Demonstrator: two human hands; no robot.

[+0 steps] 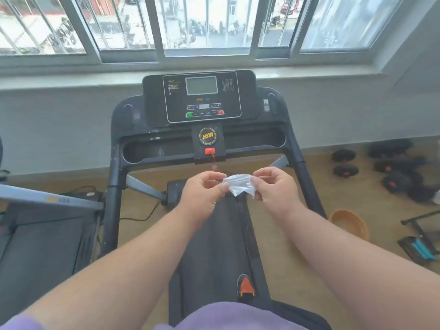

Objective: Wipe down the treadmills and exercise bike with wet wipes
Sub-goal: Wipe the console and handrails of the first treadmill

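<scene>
Big windows (204, 22) sit far past both hands. Between the hands hangs a white wet wipe (239, 184), pinched by the left hand (202, 191) and right hand (276, 186), above the treadmill (214, 234).

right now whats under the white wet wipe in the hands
Under the crumpled white wet wipe, pinched by left hand and right hand, lies the black treadmill belt. The strip directly beneath is covered.
</scene>
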